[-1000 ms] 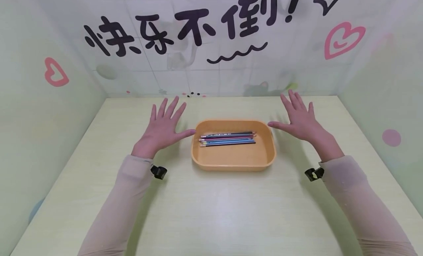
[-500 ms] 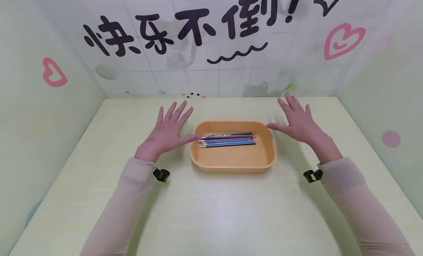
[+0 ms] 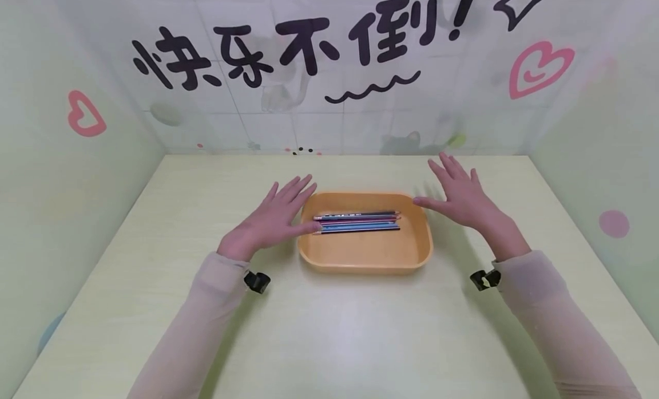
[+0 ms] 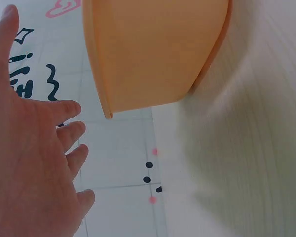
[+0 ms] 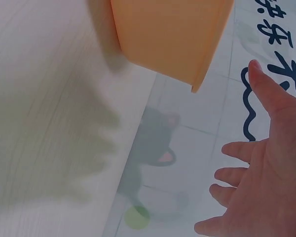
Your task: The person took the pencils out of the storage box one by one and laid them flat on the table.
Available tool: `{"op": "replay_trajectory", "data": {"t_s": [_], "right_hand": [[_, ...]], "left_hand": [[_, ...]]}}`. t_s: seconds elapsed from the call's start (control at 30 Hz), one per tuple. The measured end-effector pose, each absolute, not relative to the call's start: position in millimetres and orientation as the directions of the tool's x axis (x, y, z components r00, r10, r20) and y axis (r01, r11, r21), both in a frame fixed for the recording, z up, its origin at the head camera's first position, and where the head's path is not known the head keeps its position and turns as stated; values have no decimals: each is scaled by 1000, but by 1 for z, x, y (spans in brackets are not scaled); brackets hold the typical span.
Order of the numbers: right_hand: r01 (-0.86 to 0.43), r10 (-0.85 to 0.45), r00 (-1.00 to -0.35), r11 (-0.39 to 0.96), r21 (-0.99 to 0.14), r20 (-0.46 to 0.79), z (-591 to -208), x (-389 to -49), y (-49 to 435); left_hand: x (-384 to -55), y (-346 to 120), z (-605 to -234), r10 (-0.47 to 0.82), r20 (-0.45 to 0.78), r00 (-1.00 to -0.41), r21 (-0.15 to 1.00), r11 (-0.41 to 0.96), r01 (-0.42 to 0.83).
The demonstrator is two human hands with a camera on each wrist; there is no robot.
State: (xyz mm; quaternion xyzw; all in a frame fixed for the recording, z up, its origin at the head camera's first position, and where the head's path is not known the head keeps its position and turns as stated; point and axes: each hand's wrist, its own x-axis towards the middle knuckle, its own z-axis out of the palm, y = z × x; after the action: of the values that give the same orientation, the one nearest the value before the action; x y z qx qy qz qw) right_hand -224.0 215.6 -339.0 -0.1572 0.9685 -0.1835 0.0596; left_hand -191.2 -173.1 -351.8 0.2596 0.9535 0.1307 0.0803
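Note:
An orange plastic tray (image 3: 365,260) with rounded corners sits on the table, holding several pencils (image 3: 360,222) side by side along its length. My left hand (image 3: 273,218) is over the tray's left edge, fingers straight; in the head view its thumb overlaps the pencils' left ends. At the right edge, my right hand (image 3: 460,198) hovers with fingers spread and thumb toward the tray's far right corner. Both wrist views show the tray's outer wall (image 4: 153,54) beyond each palm, and nothing lies in either hand.
The pale wooden table (image 3: 350,336) extends around the tray. A printed white backdrop (image 3: 206,124) with black characters rises behind it, and pale side panels (image 3: 56,198) stand left and right. Each wrist carries a small black camera mount (image 3: 257,282).
My left hand has moved right and toward me, its thumb now over the pencil ends. The right hand has shifted slightly left and nearer. Tray and pencils stay in place.

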Motion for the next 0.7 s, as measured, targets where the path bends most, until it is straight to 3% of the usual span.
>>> {"op": "replay_trajectory", "data": {"t_s": [0.37, 0.7], "right_hand": [[-292, -339, -939, 875, -387, -57, -334, -218, 209], [-331, -374, -927, 859, -390, -37, -328, -208, 201]], "left_hand": [[-180, -160, -357, 579, -158, -800, 428, 770, 473], [-176, -161, -365, 616, -142, -775, 416, 748, 518]]}}
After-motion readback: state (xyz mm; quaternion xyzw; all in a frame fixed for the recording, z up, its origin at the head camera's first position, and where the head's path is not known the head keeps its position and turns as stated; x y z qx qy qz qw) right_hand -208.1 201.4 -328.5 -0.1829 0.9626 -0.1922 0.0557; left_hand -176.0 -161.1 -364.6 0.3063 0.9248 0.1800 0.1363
